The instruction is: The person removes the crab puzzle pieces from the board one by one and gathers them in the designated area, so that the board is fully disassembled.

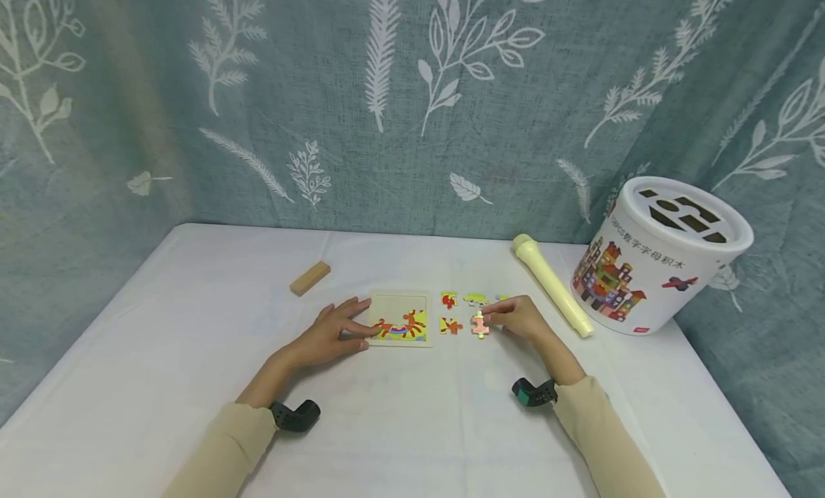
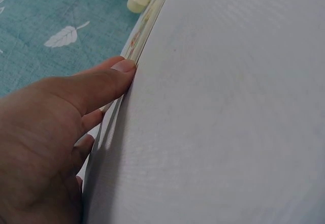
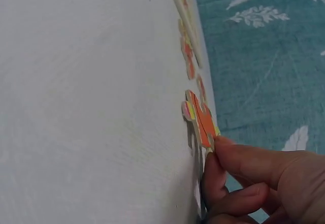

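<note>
A square wooden puzzle board lies on the table with its lower part filled by a printed red, yellow and rainbow picture. My left hand rests at its left edge, fingers spread and fairly straight, one fingertip on the picture. In the left wrist view the thumb touches the board's side. My right hand pinches an orange-pink puzzle piece between thumb and finger, tilted up from the table. Loose pieces lie nearby: a red one, an orange one and a yellow-green one. Another is partly hidden behind the right hand.
A wooden block lies behind the left hand. To the right, a pale yellow stick with a rounded head lies beside a large white tub with shaped holes in its lid. A patterned curtain hangs behind the white-covered table.
</note>
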The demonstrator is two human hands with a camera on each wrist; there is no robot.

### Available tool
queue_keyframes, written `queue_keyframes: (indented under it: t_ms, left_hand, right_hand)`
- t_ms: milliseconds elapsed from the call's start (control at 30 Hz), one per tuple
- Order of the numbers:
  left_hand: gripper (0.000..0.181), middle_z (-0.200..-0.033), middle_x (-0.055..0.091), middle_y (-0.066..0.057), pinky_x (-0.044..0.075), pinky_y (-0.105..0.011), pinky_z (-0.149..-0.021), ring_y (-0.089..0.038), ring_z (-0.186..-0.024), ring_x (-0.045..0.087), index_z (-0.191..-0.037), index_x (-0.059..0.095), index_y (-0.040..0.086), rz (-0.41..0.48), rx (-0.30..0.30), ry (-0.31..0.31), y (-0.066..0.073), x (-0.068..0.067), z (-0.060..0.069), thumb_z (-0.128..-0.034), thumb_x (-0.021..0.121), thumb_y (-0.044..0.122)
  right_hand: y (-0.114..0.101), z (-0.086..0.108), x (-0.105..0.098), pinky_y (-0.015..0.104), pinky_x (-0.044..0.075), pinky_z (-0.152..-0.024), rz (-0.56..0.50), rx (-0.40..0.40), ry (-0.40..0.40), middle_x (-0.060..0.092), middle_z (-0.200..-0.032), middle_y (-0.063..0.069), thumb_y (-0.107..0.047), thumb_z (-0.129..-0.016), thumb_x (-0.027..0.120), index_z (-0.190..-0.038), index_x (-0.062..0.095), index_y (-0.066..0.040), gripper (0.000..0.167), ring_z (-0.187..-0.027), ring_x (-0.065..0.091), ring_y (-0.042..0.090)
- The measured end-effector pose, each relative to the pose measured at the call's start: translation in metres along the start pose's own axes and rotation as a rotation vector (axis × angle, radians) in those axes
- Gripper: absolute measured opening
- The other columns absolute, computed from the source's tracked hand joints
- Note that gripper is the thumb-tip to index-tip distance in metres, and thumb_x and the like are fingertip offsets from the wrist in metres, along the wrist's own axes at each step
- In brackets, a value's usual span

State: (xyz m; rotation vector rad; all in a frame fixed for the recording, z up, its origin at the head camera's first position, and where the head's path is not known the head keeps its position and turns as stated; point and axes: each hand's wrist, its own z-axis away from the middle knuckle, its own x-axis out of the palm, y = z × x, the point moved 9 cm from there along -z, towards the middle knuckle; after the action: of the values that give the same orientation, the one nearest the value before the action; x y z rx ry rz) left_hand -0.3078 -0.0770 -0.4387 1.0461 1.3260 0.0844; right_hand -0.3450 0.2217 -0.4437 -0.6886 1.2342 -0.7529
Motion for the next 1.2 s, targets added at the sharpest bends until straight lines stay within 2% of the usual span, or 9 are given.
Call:
queue_keyframes:
  t_ms: [200, 300, 500, 600, 800, 933, 1033, 1100, 1200]
  left_hand:
    - [0.03, -0.145, 0.034, -0.02, 0.003, -0.066, -0.105, -0.043, -0.138, 0.017, -0.112, 0.067, 0.012, 0.005, 0.001, 0.004, 0.0, 0.0, 0.0, -0.0831, 0.067, 0.019]
    - [0.03, -0.145, 0.034, -0.02, 0.003, -0.066, -0.105, -0.043, -0.138, 0.017, -0.113, 0.067, 0.012, 0.007, 0.006, 0.007, 0.0, 0.0, 0.0, -0.0831, 0.067, 0.019]
    - [0.03, -0.145, 0.034, -0.02, 0.003, -0.066, -0.105, -0.043, -0.138, 0.017, -0.113, 0.067, 0.013, 0.001, 0.014, 0.013, -0.001, 0.0, 0.0, -0.0832, 0.066, 0.02]
    - [0.031, -0.145, 0.034, -0.02, 0.004, -0.066, -0.105, -0.043, -0.138, 0.018, -0.113, 0.067, 0.013, -0.003, 0.017, 0.014, -0.001, 0.0, 0.0, -0.0829, 0.067, 0.02]
    - [0.03, -0.145, 0.034, -0.022, 0.004, -0.067, -0.104, -0.044, -0.137, 0.019, -0.112, 0.068, 0.012, 0.006, 0.027, 0.021, 0.002, -0.003, 0.0, -0.0823, 0.067, 0.017]
    - [0.03, -0.145, 0.034, -0.021, 0.003, -0.066, -0.105, -0.044, -0.137, 0.018, -0.112, 0.068, 0.012, 0.009, 0.021, 0.016, 0.001, -0.002, 0.0, -0.0825, 0.067, 0.017]
    - [0.029, -0.145, 0.034, -0.021, 0.003, -0.066, -0.105, -0.043, -0.138, 0.018, -0.112, 0.068, 0.012, 0.012, 0.02, 0.016, 0.001, -0.001, 0.0, -0.0829, 0.066, 0.017]
    - [0.029, -0.145, 0.034, -0.021, 0.003, -0.066, -0.105, -0.043, -0.138, 0.018, -0.112, 0.068, 0.013, 0.018, 0.018, 0.015, 0.001, 0.0, 0.001, -0.0829, 0.066, 0.017]
    - [0.029, -0.145, 0.034, -0.021, 0.003, -0.067, -0.104, -0.044, -0.137, 0.018, -0.112, 0.068, 0.012, 0.015, 0.024, 0.012, 0.002, -0.002, 0.0, -0.0831, 0.066, 0.017]
  right_hand:
    - [0.0, 0.002, 0.0, 0.023, 0.042, -0.067, 0.083, 0.035, 0.055, 0.068, -0.101, 0.013, -0.012, -0.082, 0.066, -0.093, 0.072, -0.003, 0.015, -0.088, 0.055, 0.018]
    - [-0.001, 0.002, 0.0, 0.026, 0.044, -0.071, 0.117, 0.049, 0.066, 0.067, -0.1, 0.012, -0.013, -0.082, 0.066, -0.093, 0.072, -0.004, 0.015, -0.092, 0.056, 0.021]
    - [-0.002, 0.002, -0.003, 0.024, 0.04, -0.063, 0.146, 0.042, 0.091, 0.063, -0.085, 0.007, -0.015, -0.079, 0.068, -0.09, 0.071, -0.005, 0.015, -0.078, 0.051, 0.018]
    - [-0.009, 0.002, 0.0, 0.023, 0.038, -0.058, 0.13, 0.024, 0.07, 0.059, -0.075, 0.004, -0.017, -0.079, 0.068, -0.092, 0.07, -0.004, 0.018, -0.07, 0.048, 0.015]
    - [-0.045, -0.004, 0.034, 0.023, 0.039, -0.052, 0.122, -0.07, -0.051, 0.058, -0.074, 0.003, -0.02, -0.081, 0.069, -0.099, 0.067, -0.006, 0.023, -0.061, 0.048, 0.012]
    - [-0.069, -0.007, 0.065, 0.021, 0.037, -0.048, 0.127, -0.151, -0.141, 0.056, -0.074, 0.002, -0.017, -0.082, 0.068, -0.099, 0.067, -0.007, 0.019, -0.055, 0.044, 0.011]
    - [-0.081, -0.007, 0.085, 0.022, 0.037, -0.048, 0.13, -0.195, -0.176, 0.06, -0.078, 0.003, -0.014, -0.082, 0.068, -0.096, 0.069, -0.006, 0.016, -0.056, 0.044, 0.011]
    - [-0.086, -0.007, 0.095, 0.024, 0.042, -0.055, 0.159, -0.237, -0.171, 0.063, -0.086, 0.004, -0.014, -0.081, 0.069, -0.094, 0.07, -0.006, 0.016, -0.064, 0.049, 0.013]
    - [-0.093, -0.01, 0.101, 0.033, 0.047, -0.074, 0.223, -0.282, -0.12, 0.062, -0.097, 0.007, -0.014, -0.079, 0.072, -0.092, 0.071, -0.006, 0.016, -0.083, 0.055, 0.018]
